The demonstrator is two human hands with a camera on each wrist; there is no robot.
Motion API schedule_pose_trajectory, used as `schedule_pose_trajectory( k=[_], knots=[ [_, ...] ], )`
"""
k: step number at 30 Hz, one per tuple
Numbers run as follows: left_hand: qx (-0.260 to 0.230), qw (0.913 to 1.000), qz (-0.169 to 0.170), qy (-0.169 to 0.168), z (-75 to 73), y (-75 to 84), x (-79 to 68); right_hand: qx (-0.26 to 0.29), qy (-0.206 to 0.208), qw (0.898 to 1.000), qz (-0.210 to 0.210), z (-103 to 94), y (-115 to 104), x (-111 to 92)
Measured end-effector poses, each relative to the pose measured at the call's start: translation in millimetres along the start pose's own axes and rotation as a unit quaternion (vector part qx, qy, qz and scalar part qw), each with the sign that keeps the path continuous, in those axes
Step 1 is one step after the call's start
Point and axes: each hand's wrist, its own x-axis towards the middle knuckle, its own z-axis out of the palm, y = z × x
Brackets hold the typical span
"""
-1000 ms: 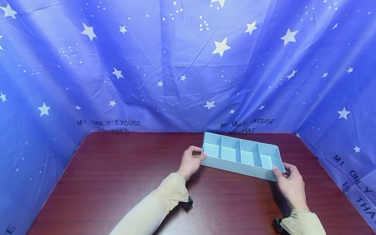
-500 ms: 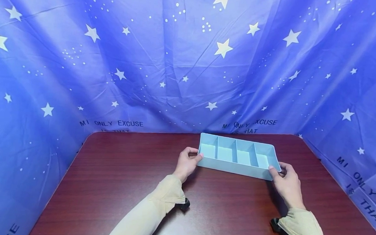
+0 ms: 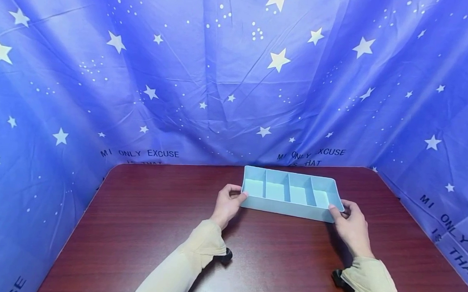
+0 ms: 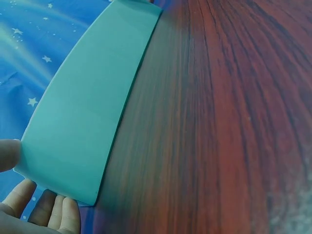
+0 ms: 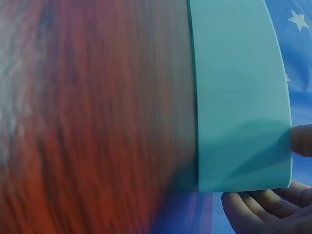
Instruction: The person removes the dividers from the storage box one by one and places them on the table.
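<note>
A long light blue organizer tray (image 3: 288, 208) with several compartments in a row lies at the far right half of the table. Its compartments have nothing in them. My left hand (image 3: 228, 204) holds the tray's left end, thumb on the front rim corner and fingers against the end wall. At the other end my right hand (image 3: 354, 227) grips the right front corner the same way. The left wrist view shows the front wall of the tray (image 4: 90, 107) along the tabletop. In the right wrist view, fingertips (image 5: 239, 207) touch the end of the tray (image 5: 239, 97).
The dark red wood-grain table (image 3: 155, 203) has rounded far corners. A blue curtain (image 3: 174, 72) with white stars hangs behind it and along both sides. Black wrist straps (image 3: 224, 255) show under the beige sleeves (image 3: 190, 258).
Both hands have shifted the tray a little to the left across the table, keeping their hold on its ends. The head view has also moved slightly.
</note>
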Motion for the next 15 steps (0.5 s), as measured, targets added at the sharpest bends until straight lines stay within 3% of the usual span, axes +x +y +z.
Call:
schedule_pose_trajectory(
  k=[15],
  knots=[
    [0.000, 0.9999, -0.012, 0.007, -8.7, 1.7, -4.3, 0.008, -0.008, 1.000, -0.002, 5.2, -7.5, -2.2]
  ],
)
